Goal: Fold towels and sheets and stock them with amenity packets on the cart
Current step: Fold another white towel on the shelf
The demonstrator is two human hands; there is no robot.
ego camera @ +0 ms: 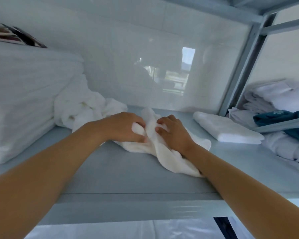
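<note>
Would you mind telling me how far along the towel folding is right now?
One folded towel already lies flat on the shelf to the right. In hand: both hands, left hand and right hand, grip a crumpled white towel. Left: the unfolded heap behind the left hand. No amenity packets are visible.

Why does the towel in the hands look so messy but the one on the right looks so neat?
The towel in the hands is crumpled and bunched; the folded towel lies flat, a tidy rectangle. The left hand and right hand grip the crumpled one; nothing touches the folded one. Both are white, on the same shelf.
</note>
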